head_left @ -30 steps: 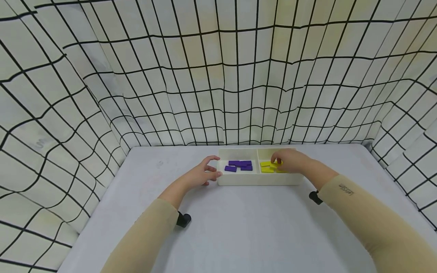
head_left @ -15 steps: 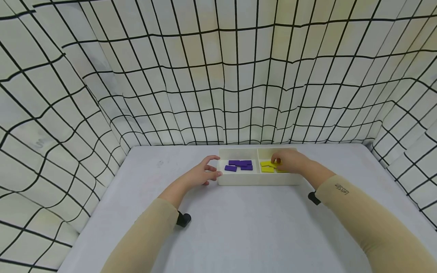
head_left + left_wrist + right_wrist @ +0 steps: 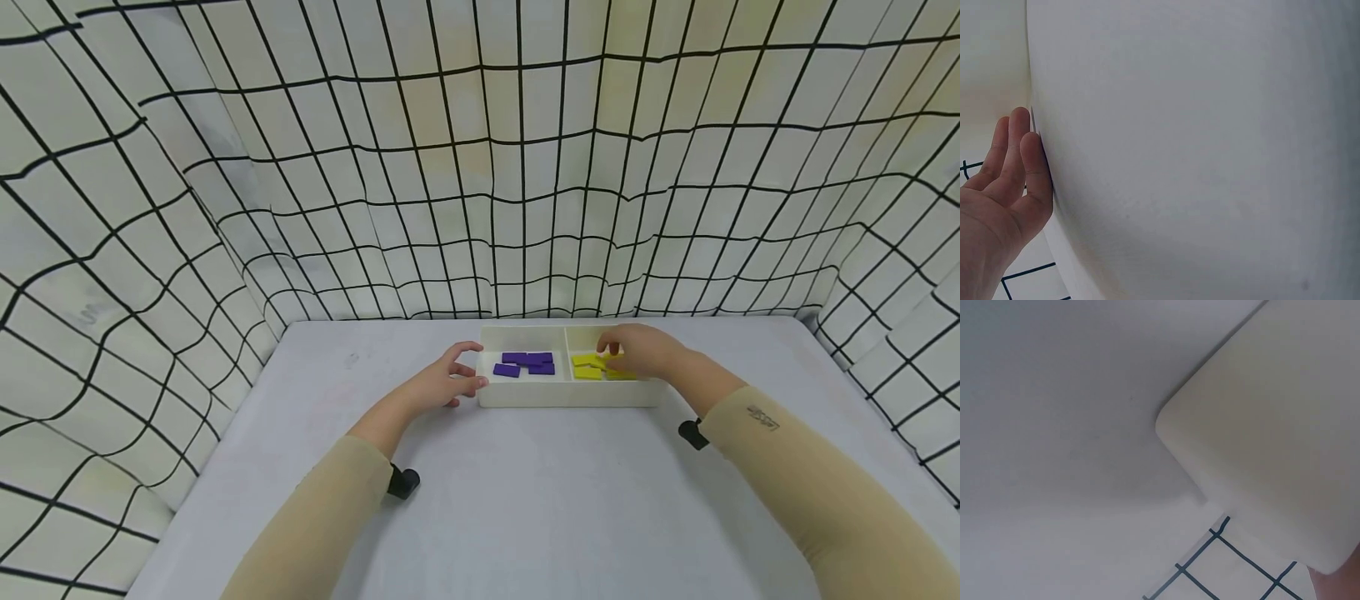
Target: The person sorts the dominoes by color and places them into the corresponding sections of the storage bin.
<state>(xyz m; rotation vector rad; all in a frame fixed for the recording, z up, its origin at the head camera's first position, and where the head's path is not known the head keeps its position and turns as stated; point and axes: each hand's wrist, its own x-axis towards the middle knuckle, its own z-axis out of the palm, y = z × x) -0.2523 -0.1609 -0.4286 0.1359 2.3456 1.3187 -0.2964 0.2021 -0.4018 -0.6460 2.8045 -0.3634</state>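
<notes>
A white two-compartment box [image 3: 567, 395] stands near the far side of the table. Several flat purple pieces [image 3: 507, 371] lie in its left compartment, and several flat yellow pieces [image 3: 587, 373] in the right one. My left hand [image 3: 441, 383] rests at the box's left end, thumb and index fingertip at the wall, the fingers loosely spread; the left wrist view shows them [image 3: 1004, 181] extended. My right hand [image 3: 643, 352] reaches over the right end into the yellow compartment, fingers bent down among the pieces. Whether it pinches one is hidden; the right wrist view shows mostly the box's corner [image 3: 1260, 425].
A white cloth-like surface covers the table [image 3: 540, 500]. Behind it and at both sides hangs a black grid net [image 3: 517, 200] before pale walls. Dark wrist cameras [image 3: 403, 482] sit at both sleeve cuffs.
The right hand's fingers shift slightly among the yellow pieces, and its forearm moves a little. My left hand, the box and the purple pieces stay put.
</notes>
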